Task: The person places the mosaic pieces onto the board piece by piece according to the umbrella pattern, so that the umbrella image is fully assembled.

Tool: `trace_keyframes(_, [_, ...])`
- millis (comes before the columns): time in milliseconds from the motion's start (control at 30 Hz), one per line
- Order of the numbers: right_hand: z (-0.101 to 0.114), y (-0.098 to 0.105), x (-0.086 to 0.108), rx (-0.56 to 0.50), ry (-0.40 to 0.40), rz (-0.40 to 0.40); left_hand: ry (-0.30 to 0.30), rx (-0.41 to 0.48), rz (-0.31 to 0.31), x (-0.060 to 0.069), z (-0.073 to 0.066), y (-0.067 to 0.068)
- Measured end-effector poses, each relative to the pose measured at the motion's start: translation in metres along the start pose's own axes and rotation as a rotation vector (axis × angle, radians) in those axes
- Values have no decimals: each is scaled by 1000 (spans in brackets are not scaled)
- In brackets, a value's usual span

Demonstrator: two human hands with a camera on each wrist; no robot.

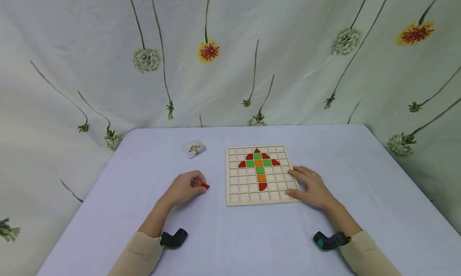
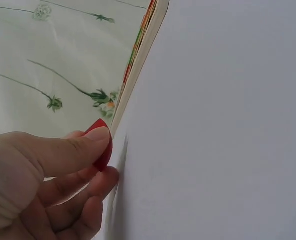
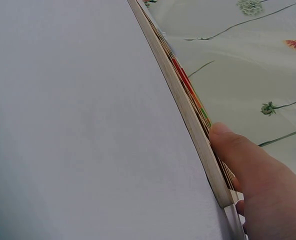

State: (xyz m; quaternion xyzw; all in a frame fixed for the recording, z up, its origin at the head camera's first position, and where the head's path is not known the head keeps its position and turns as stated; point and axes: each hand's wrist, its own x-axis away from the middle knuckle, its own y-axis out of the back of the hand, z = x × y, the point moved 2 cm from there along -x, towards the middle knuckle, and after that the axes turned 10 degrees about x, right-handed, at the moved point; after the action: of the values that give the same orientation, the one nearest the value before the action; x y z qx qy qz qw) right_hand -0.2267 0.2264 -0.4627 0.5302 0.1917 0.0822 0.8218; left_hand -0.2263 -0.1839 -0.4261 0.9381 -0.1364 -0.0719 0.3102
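A small red tile (image 2: 105, 155) with a curved edge is pinched between the thumb and fingers of my left hand (image 1: 186, 187), just above the table left of the board. The square wooden grid board (image 1: 237, 190) lies flat on the table. On it, red, green and orange tiles (image 1: 259, 163) make an arrow-like figure with a stem. My right hand (image 1: 312, 188) rests at the board's right edge, thumb and fingertips touching its top near the lower right corner. In the right wrist view, the thumb (image 3: 238, 150) lies over the board's edge.
A small pattern card (image 1: 193, 149) showing a similar coloured figure on a grid lies behind my left hand. The white-covered table (image 1: 270, 236) meets a flower-printed cloth backdrop (image 1: 295, 67) behind it. A dark band with a device sits on each wrist.
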Motion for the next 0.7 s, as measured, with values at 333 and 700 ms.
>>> trace_keyframes(333, [-1,1,0,25,0,-3,-3,79,37,-16,-18,-16])
trace_keyframes(700, [-1,0,0,14,-5,3,-47,86,135,-34,-44,-42])
